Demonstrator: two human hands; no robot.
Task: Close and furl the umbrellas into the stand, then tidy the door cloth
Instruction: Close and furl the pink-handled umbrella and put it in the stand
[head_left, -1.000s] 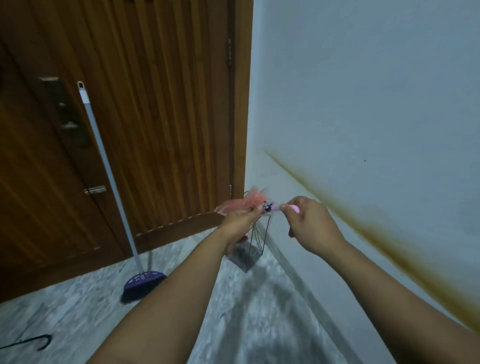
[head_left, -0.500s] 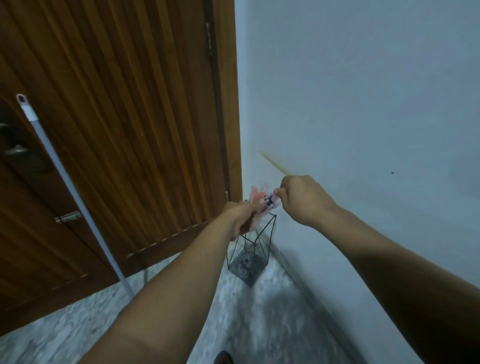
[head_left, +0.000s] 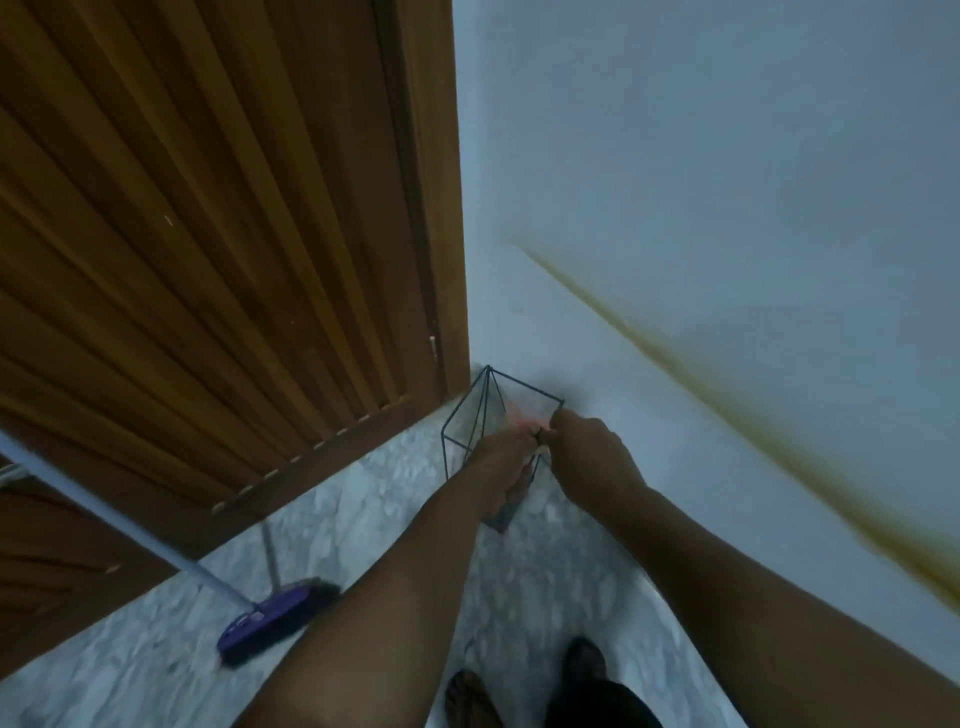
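Now the pink umbrella (head_left: 524, 415) sits lower than half a second ago, down at the open top of the wire stand (head_left: 470, 415) in the corner where door (head_left: 218, 234) meets wall (head_left: 701, 182); only a blurred pink patch of it shows between the hands. The left hand (head_left: 501, 467) curls round its folded cloth inside the stand's frame, where earlier it was above the rim. The right hand (head_left: 589, 447) pinches the umbrella's end, fingers closed tight, just beside the left. The view has tipped downward: the broom (head_left: 275, 616) head is back in sight on the marble floor (head_left: 363, 519), and the person's feet (head_left: 470, 696) show at the bottom edge.
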